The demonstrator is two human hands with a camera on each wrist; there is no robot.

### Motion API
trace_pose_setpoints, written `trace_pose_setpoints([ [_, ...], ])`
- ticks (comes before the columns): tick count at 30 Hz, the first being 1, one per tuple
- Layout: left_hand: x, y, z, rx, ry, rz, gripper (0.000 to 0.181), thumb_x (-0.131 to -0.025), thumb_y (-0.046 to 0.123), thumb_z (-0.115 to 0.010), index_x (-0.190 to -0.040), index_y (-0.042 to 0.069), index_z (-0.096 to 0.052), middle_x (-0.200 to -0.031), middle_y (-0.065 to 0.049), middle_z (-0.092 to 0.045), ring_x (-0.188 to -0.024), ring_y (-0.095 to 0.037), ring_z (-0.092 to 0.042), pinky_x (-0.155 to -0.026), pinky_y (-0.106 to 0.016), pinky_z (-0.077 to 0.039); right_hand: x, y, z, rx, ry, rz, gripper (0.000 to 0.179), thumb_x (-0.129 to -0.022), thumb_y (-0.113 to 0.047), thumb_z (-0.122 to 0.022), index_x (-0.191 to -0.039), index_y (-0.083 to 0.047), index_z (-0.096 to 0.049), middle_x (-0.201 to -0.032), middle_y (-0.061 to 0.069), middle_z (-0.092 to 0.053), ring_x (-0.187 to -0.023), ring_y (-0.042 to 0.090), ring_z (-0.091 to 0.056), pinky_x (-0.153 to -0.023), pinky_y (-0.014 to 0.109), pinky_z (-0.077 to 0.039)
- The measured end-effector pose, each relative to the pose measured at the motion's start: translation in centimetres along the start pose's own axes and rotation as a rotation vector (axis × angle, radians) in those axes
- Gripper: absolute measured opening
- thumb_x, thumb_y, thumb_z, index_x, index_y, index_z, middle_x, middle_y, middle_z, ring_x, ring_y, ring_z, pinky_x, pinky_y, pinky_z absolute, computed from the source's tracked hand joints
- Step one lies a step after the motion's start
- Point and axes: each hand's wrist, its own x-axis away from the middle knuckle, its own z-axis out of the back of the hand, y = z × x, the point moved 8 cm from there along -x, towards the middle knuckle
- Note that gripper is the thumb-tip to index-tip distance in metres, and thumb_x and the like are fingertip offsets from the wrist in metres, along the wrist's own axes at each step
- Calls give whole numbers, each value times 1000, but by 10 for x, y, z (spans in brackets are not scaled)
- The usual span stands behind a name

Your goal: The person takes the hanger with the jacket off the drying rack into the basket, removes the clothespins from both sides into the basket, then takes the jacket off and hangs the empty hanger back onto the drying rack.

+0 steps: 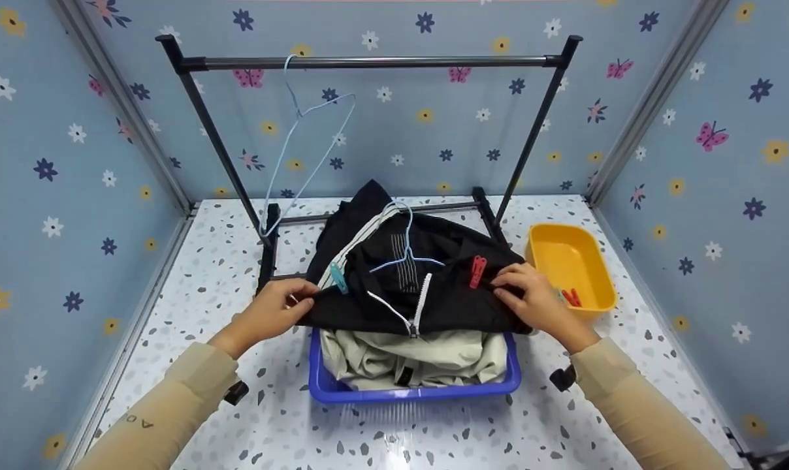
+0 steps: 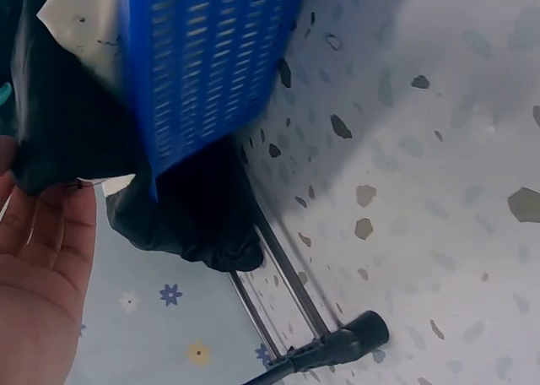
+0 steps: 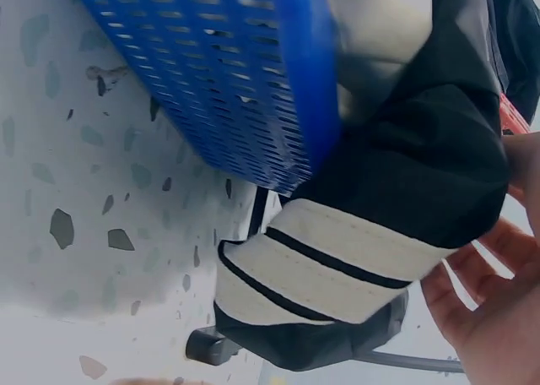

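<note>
A black jacket (image 1: 375, 316) with white stripes and a white-edged front zip lies over the back of a blue basket (image 1: 415, 394). Its light-blue hanger (image 1: 408, 247) pokes out at the neck. A teal clothespin (image 1: 339, 279) is clipped near the left shoulder, a red clothespin (image 1: 477, 271) near the right. My left hand (image 1: 270, 312) pinches the cloth at the left shoulder, beside the teal clothespin. On the other side, my right hand (image 1: 531, 297) pinches the right shoulder. The striped sleeve (image 3: 363, 250) hangs below that hand in the right wrist view.
Behind the basket stands a black clothes rack (image 1: 375, 62), with an empty blue hanger (image 1: 306, 150) on its bar. Pale cloth (image 1: 427, 356) fills the basket. A yellow tub (image 1: 574, 254) with a few clothespins (image 1: 571, 297) sits at the right. Patterned walls enclose the speckled table (image 1: 192, 307).
</note>
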Motion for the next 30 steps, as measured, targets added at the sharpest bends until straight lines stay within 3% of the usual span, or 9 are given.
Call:
trace_pose_setpoints([
  [8, -14, 1, -8, 40, -137, 50, 27, -108, 8, -70, -132, -2, -80, -129, -23, -81, -108, -16, -70, -93, -27, -58, -4, 1, 0, -33, -20, -17, 14, -92, 6, -82, -103, -2, -83, -102, 14, -79, -95, 34, -70, -88, 41, -59],
  [11, -16, -1, -6, 85, -174, 71, 28, -108, 9, -70, -132, -3, -80, -130, -25, -80, -110, -16, -72, -96, -25, -59, -8, 3, 0, -93, -69, -93, 19, -94, 3, -82, -112, -1, -82, -104, 15, -80, -92, 30, -70, -86, 33, -58],
  [15, -20, -3, -4, 145, -226, 70, 28, -108, 9, -71, -131, -4, -79, -129, -26, -80, -102, -3, -70, -93, -19, -57, -16, 5, -1, -165, -125, -234, 32, -97, -5, -84, -128, 3, -77, -106, 18, -80, -88, 19, -69, -83, 24, -57],
  [19, -26, -1, -1, 180, -253, 49, 26, -107, 7, -72, -127, -6, -80, -129, -29, -80, -98, 6, -68, -93, -15, -55, -30, 4, -5, -205, -154, -312, 39, -101, -11, -82, -134, 5, -74, -108, 22, -82, -84, 9, -68, -79, 18, -56],
  [25, -32, -1, 0, 210, -263, 47, 23, -105, 5, -73, -123, -7, -80, -126, -29, -80, -99, 6, -67, -95, -14, -54, -42, 1, -10, -318, -170, -350, 30, -105, -8, -76, -129, 10, -73, -105, 28, -83, -81, 0, -70, -77, 13, -55],
  [30, -33, -1, -1, 229, -279, 58, 22, -105, 4, -72, -121, -8, -80, -122, -28, -80, -98, 4, -67, -94, -15, -54, -45, -2, -11, -451, -179, -372, 23, -103, -2, -77, -120, 12, -73, -101, 32, -82, -81, 0, -75, -78, 13, -58],
])
